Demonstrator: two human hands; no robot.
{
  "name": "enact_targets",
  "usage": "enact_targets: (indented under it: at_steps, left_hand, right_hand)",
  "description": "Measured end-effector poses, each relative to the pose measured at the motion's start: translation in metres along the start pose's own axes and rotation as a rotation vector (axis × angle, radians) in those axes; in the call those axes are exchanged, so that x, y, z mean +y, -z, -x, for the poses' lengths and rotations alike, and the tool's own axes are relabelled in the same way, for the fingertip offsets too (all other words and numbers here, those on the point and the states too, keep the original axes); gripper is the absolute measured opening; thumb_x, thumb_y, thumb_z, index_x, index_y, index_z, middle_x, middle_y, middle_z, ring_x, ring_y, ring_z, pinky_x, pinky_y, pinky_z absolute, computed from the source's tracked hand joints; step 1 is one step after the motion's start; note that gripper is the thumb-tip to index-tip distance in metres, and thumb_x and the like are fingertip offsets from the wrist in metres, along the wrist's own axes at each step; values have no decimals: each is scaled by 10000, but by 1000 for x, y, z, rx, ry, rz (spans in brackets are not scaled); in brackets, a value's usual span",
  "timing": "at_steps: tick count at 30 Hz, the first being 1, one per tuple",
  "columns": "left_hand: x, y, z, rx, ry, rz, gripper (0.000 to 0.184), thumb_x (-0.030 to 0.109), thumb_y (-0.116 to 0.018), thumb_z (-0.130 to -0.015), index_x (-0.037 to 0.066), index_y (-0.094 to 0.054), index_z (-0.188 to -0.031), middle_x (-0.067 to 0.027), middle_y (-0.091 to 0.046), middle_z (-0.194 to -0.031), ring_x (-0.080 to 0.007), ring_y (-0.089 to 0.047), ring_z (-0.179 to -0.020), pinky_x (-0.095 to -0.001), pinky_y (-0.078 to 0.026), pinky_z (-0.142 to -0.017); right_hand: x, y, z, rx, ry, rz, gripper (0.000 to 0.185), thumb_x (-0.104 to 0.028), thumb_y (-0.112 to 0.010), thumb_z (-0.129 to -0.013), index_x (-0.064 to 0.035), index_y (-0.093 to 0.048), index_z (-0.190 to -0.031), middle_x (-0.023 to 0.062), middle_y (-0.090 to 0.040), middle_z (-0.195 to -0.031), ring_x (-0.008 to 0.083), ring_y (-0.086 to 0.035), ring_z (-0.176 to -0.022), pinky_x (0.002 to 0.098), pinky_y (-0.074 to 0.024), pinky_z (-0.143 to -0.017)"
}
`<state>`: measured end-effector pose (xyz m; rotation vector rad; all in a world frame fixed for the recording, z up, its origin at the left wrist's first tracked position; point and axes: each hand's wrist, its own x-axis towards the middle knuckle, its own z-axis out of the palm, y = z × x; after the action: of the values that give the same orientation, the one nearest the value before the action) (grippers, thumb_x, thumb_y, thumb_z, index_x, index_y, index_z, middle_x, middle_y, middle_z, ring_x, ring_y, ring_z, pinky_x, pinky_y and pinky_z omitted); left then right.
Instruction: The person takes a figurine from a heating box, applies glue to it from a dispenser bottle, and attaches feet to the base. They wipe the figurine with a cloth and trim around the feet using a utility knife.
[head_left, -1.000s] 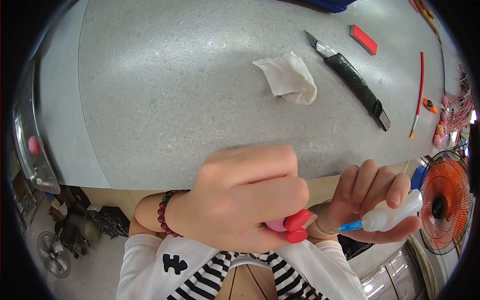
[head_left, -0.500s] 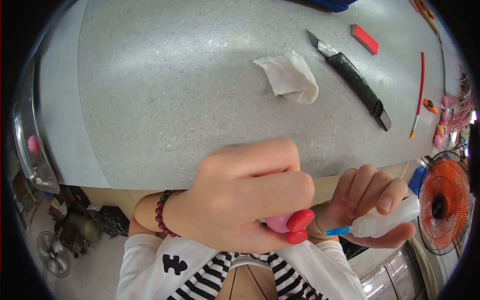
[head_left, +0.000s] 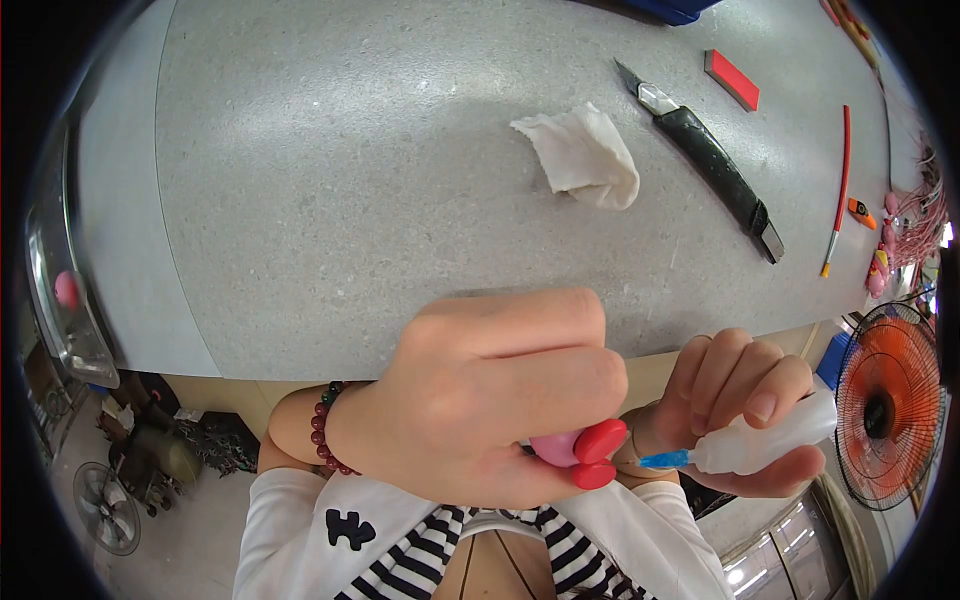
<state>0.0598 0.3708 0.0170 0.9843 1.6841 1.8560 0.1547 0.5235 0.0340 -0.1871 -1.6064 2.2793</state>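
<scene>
My left hand is closed round a small pink piece with two red rounded parts that stick out past the fingertips. Most of the pink piece is hidden by the fingers. To its right, my right hand grips a translucent white squeeze bottle between thumb and fingers. The bottle's blue nozzle points left at the red parts, with a small gap between. Both hands are at the near edge of the grey table.
On the table lie a crumpled white cloth, a black-handled knife, a red block, a red brush and an orange tool. A metal tray holds a pink piece at left. An orange fan stands at right.
My right hand has moved left with the bottle, bringing the blue nozzle closer to the red parts. My left hand has shifted slightly right with the pink piece.
</scene>
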Motion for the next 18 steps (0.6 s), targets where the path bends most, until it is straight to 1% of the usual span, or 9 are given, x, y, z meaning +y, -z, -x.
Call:
enact_targets:
  at_steps: [1,8,10,18]
  left_hand:
    - [3,8,4,-1,-7,-2,259,57,-788,-484,5,-592,-644,-76,-553,-611,-71,-480,-430,-176,-321,-354]
    - [3,8,3,-13,-7,-17,254,47,-786,-484,10,-590,-642,-71,-551,-613,-66,-474,-432,-174,-313,-358]
    - [5,8,3,-12,14,-8,256,47,-787,-483,11,-591,-644,-71,-552,-615,-67,-474,-434,-176,-313,-359]
    - [4,8,3,-11,32,-1,260,48,-788,-484,10,-590,-648,-62,-547,-618,-73,-466,-438,-185,-314,-363]
  right_hand:
    - [1,-9,0,-1,-8,0,395,-443,-501,-807,-50,-527,-811,5,-438,-527,84,-384,-473,206,-276,-400]
    - [1,-9,0,1,1,37,399,-448,-508,-799,-50,-528,-802,6,-445,-524,83,-381,-459,203,-274,-392]
    - [3,-9,-1,-9,34,43,399,-449,-509,-796,-50,-527,-797,4,-446,-522,81,-381,-456,201,-274,-388]
    - [2,-10,-1,-13,15,66,395,-449,-519,-789,-55,-519,-787,0,-440,-519,82,-380,-453,198,-275,-382]
